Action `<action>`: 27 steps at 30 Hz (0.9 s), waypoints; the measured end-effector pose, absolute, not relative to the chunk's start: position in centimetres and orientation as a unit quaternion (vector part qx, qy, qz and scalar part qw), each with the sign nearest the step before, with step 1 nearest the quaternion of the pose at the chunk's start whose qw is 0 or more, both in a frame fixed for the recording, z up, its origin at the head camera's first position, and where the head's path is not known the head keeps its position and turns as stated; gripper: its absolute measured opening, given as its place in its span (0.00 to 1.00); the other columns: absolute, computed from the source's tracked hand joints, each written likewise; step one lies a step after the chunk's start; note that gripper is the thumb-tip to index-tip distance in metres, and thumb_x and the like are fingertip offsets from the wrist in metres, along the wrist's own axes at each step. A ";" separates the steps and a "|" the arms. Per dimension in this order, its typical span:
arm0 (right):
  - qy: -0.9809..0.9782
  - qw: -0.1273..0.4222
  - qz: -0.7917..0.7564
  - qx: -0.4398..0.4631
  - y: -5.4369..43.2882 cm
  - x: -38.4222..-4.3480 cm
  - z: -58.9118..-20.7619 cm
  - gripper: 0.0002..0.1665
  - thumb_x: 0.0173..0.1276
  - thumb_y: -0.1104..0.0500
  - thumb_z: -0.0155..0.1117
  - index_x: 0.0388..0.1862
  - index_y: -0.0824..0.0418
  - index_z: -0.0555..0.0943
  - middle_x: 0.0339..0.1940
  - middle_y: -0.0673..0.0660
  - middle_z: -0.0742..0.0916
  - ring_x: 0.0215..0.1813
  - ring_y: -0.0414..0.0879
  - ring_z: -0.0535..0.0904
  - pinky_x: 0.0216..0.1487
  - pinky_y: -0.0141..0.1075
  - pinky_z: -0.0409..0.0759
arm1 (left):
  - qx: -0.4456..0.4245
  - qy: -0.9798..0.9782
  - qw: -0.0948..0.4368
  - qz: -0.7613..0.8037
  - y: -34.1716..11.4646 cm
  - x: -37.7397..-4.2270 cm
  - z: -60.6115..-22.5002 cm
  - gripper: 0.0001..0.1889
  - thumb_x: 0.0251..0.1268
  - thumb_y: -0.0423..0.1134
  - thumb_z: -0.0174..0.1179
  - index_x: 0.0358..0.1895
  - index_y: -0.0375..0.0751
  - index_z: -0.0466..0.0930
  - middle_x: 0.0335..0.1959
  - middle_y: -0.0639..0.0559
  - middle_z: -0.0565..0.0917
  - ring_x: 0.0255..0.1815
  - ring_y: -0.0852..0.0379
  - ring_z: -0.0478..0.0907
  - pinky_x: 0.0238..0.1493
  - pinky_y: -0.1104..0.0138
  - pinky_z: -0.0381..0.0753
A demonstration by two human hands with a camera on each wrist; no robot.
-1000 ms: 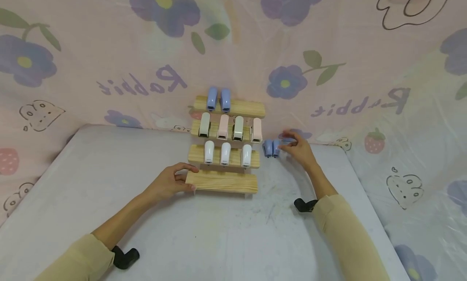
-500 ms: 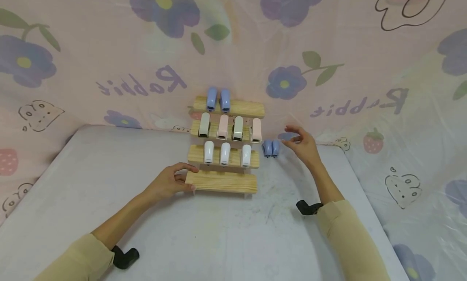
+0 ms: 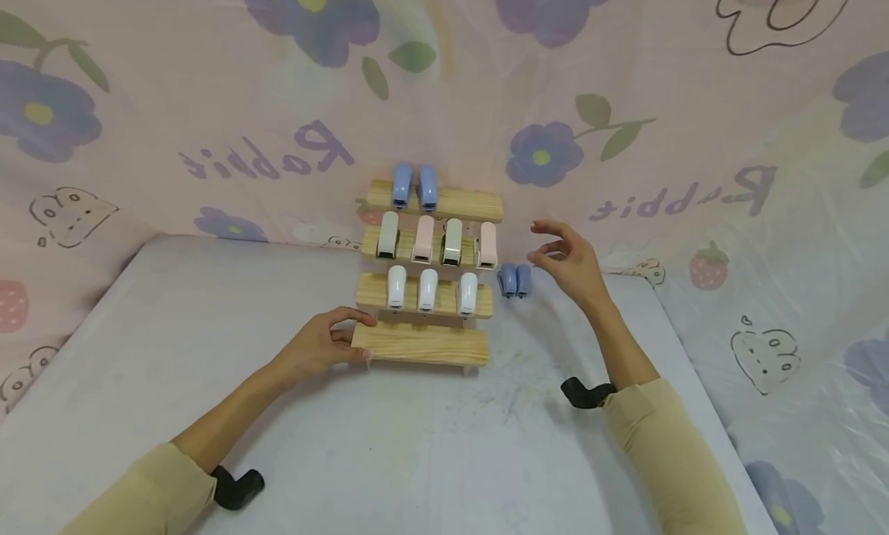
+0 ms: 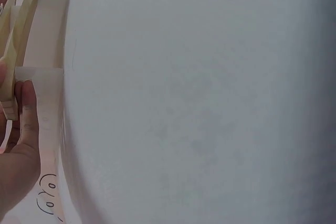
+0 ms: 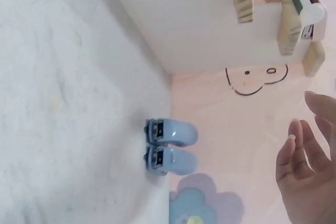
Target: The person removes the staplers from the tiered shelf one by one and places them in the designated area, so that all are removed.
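Note:
A tiered wooden display rack (image 3: 420, 343) stands at the table's back. My left hand (image 3: 326, 342) grips the left end of its lowest plank; in the left wrist view the fingers (image 4: 29, 108) reach under that plank. On the upper planks sit small staplers: two blue staplers (image 3: 414, 186) on top, pink and pale green staplers (image 3: 452, 242) below, then three white staplers (image 3: 427, 289). Right of the rack, two more blue staplers (image 3: 515, 280) stand side by side on the table. My right hand (image 3: 571, 265) hovers right of and above them, fingers loosely bent, holding nothing.
The white-covered table (image 3: 292, 442) ends at a patterned curtain (image 3: 444, 95) close behind the rack. Black curved pieces (image 3: 238, 489) stick out at both wrists beside the beige sleeves.
My right hand has drawn away from the blue staplers beside the rack, first to the right, then upward. Those staplers stay in place, and my left hand keeps its hold on the plank.

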State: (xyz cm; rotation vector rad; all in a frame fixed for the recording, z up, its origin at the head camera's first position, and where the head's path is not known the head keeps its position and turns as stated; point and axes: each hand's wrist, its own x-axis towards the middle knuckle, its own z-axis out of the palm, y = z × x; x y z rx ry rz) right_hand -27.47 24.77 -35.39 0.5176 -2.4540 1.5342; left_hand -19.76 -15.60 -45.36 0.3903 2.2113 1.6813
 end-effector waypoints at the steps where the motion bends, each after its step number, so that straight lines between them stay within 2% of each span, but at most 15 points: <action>1: -0.830 0.105 0.517 0.180 24.6 -27.4 -35.1 0.30 0.64 0.73 0.66 0.65 0.71 0.72 0.61 0.71 0.78 0.42 0.48 0.79 0.44 0.27 0.78 | 0.138 0.777 0.167 0.591 -15.6 -19.8 -45.3 0.28 0.55 0.35 0.74 0.61 0.42 0.76 0.19 0.45 0.76 0.23 0.60 0.68 0.27 0.68 0.66; 4: -0.829 0.118 0.513 0.191 23.9 -27.3 -34.3 0.29 0.64 0.73 0.67 0.64 0.72 0.73 0.60 0.71 0.79 0.41 0.47 0.79 0.43 0.27 0.78 | 0.140 0.777 0.167 0.590 -15.5 -19.8 -45.1 0.28 0.56 0.34 0.73 0.61 0.41 0.76 0.19 0.46 0.76 0.23 0.59 0.68 0.27 0.69 0.66; 11: -0.809 0.126 0.530 0.220 22.8 -28.0 -33.2 0.28 0.63 0.74 0.67 0.63 0.74 0.73 0.59 0.72 0.79 0.43 0.47 0.80 0.47 0.29 0.78 | 0.136 0.780 0.170 0.586 -15.5 -19.6 -45.1 0.29 0.56 0.34 0.73 0.61 0.40 0.75 0.24 0.38 0.81 0.26 0.56 0.71 0.28 0.68 0.68; 17: -0.784 0.118 0.562 0.236 22.6 -29.7 -33.6 0.30 0.64 0.73 0.67 0.65 0.72 0.73 0.59 0.73 0.78 0.48 0.48 0.81 0.51 0.31 0.78 | 0.128 0.781 0.175 0.585 -15.5 -19.6 -45.4 0.28 0.55 0.35 0.74 0.61 0.42 0.75 0.24 0.41 0.81 0.26 0.58 0.71 0.28 0.68 0.68; 24: -0.781 0.119 0.562 0.246 21.5 -30.3 -32.6 0.30 0.64 0.70 0.69 0.65 0.69 0.75 0.59 0.67 0.81 0.54 0.52 0.80 0.54 0.32 0.78 | 0.124 0.780 0.174 0.588 -15.6 -19.7 -45.3 0.28 0.55 0.35 0.74 0.61 0.46 0.76 0.17 0.52 0.71 0.22 0.60 0.64 0.25 0.69 0.63; 27: -0.777 0.116 0.564 0.253 20.8 -30.4 -31.9 0.30 0.63 0.71 0.69 0.65 0.70 0.75 0.59 0.67 0.81 0.56 0.54 0.80 0.55 0.34 0.78 | 0.126 0.777 0.175 0.591 -15.6 -19.7 -45.2 0.29 0.56 0.35 0.74 0.62 0.45 0.76 0.20 0.50 0.76 0.24 0.59 0.68 0.27 0.68 0.66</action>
